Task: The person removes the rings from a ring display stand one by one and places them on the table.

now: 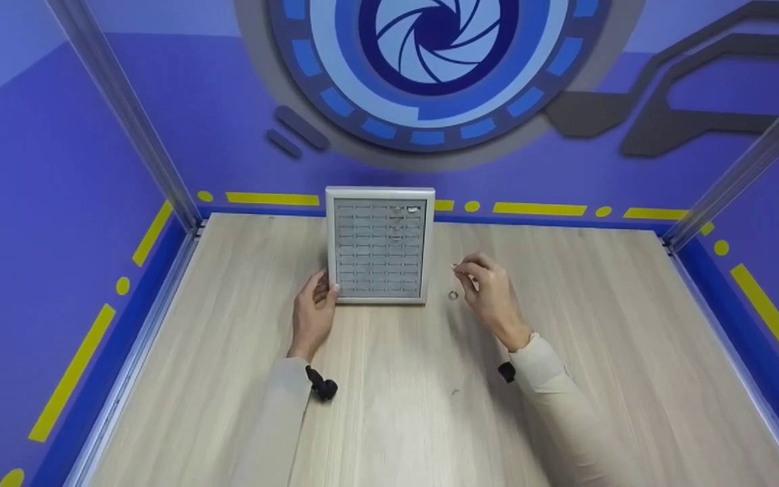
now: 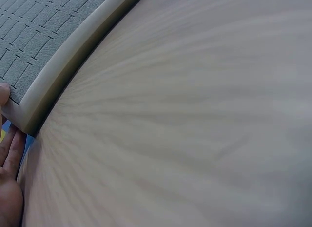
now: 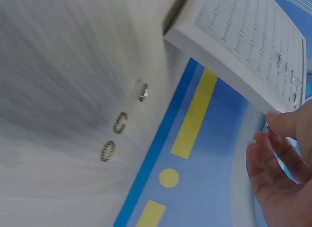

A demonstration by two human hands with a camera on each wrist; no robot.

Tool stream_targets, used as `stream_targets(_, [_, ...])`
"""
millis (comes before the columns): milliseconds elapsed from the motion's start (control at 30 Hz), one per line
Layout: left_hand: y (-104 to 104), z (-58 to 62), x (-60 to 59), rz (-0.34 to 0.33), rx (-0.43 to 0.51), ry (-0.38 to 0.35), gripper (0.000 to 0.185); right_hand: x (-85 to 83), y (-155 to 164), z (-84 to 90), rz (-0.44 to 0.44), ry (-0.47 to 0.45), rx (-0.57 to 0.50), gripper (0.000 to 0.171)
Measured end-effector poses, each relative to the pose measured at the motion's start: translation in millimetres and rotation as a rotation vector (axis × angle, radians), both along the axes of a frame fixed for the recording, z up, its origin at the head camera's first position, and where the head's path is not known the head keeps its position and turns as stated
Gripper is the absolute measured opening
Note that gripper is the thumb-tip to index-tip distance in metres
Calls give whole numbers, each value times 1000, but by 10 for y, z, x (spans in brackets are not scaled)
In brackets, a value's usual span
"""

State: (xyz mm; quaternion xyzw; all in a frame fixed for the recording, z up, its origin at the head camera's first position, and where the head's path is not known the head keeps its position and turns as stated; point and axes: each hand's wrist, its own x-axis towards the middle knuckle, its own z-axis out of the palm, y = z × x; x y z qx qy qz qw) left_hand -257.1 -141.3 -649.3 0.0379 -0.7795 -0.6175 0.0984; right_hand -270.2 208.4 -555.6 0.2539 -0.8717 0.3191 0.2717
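Note:
A ring display tray [image 1: 379,270] with a white frame and grey slotted padding stands tilted up on the table. Several rings [image 1: 396,220] sit in slots near its upper right corner. My left hand [image 1: 313,311] grips the tray's lower left corner, thumb on the front of the frame and fingers behind. To the right of the tray, my right hand [image 1: 491,294] pinches a small shiny ring [image 1: 454,266] between thumb and index finger, mostly covered by the fingertips. Three loose rings [image 3: 120,122] lie on the table in the right wrist view; the head view shows one ring [image 1: 454,295] below the fingertips.
The pale wooden table [image 1: 376,406] is bounded by blue-purple printed walls [image 1: 241,135] at the back and sides. Metal posts [image 1: 139,122] rise at the back corners. A small faint mark [image 1: 455,391] shows on the wood between the forearms.

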Motion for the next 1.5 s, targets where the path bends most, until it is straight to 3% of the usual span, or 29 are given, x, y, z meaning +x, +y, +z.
stream_targets(400, [6,4,-14,3,-14,2,53,92,75,-197,-17,-60,55,9])
stream_targets(667, [17,6,-13,1,-19,-18,52,148,118,-297,-11,-161,76,11])
stream_targets(933, [5,10,-12,3,-12,-6,51,132,138,-403,-46,-219,153,13])
stream_targets(1500, [5,-5,-4,3,-10,18,51,109,126,-497,-25,-289,246,10])
